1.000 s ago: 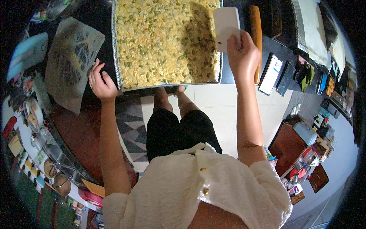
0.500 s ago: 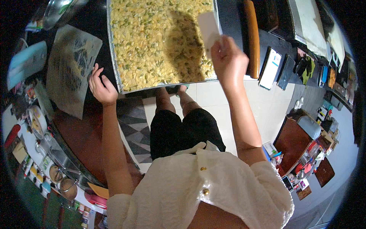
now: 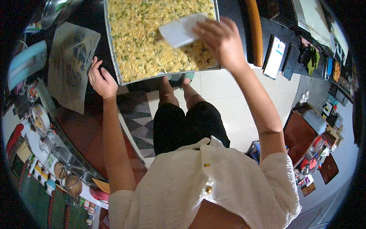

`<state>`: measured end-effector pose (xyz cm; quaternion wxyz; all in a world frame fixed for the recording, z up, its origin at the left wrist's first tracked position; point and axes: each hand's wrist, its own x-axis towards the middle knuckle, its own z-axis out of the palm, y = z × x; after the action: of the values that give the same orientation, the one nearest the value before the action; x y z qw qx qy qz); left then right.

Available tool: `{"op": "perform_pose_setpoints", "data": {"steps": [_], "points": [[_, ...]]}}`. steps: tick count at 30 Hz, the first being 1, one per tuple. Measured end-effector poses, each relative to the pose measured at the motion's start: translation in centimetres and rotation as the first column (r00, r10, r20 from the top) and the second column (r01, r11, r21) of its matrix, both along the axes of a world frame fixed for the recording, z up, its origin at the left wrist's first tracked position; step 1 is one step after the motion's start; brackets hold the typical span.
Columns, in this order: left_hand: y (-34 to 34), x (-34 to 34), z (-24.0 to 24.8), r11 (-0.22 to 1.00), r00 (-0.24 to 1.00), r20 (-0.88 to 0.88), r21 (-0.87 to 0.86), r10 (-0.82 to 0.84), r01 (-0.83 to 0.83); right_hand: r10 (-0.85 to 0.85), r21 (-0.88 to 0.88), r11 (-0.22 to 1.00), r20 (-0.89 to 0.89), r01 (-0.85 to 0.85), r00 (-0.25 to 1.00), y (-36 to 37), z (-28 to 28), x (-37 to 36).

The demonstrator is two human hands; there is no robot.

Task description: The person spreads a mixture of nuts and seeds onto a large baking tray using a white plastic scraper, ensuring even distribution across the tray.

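Note:
My right hand [image 3: 223,44] grips a flat white scraper [image 3: 182,30] over the right half of a wide tray [image 3: 113,57]. A yellowish layer of flakes and green seeds [image 3: 148,45] spreads across the tray. Whether the scraper touches that layer I cannot tell. Just outside the tray's left side, my left hand [image 3: 102,81] rests with its fingers apart and nothing in them. Next to its fingertips lies a translucent, creased sheet [image 3: 70,68] with smears on it.
Right of the tray lies a wooden rolling pin [image 3: 254,34]. Beyond it are a phone with a lit screen [image 3: 274,57] and a dark phone [image 3: 291,63]. At far left stands a light-blue object [image 3: 27,63]. A metal bowl [image 3: 53,13] sits at the upper left.
My right hand has swung the scraper leftward over the tray, from upright at the right side to lying more sideways. My left hand stays almost where it was.

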<state>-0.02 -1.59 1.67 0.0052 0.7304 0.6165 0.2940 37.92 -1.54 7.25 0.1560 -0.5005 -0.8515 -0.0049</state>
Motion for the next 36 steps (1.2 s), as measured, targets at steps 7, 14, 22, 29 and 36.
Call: {"op": "perform_pose_setpoints", "data": {"steps": [7, 14, 22, 29, 36], "points": [[0.0, -0.5, -0.2, 1.0, 1.0, -0.005, 0.003, 0.001, -0.001, -0.111, -0.107, 0.989, -0.038, 0.106, 0.993, -8.3, 1.3, 0.4], [0.0, -0.8, -0.9, 1.0, 1.0, -0.009, 0.019, 0.025, -0.025, -0.093, -0.067, 0.994, -0.056, 0.089, 0.994, -6.9, 1.4, 0.4], [0.1, -0.6, -1.0, 0.999, 0.999, -0.035, 0.05, 0.022, -0.02, -0.031, 0.091, 0.995, -0.142, 0.044, 0.989, -0.9, 2.3, 2.1], [0.1, -1.4, -1.7, 0.996, 1.0, -0.011, 0.083, 0.02, -0.019, 0.075, -0.101, 0.992, 0.014, -0.073, 0.997, -8.0, 2.3, 1.4], [0.1, -1.4, -1.6, 0.997, 0.999, -0.023, 0.077, 0.026, -0.024, -0.027, 0.044, 0.999, -0.115, 0.032, 0.993, -3.1, 4.1, 1.9]]}}
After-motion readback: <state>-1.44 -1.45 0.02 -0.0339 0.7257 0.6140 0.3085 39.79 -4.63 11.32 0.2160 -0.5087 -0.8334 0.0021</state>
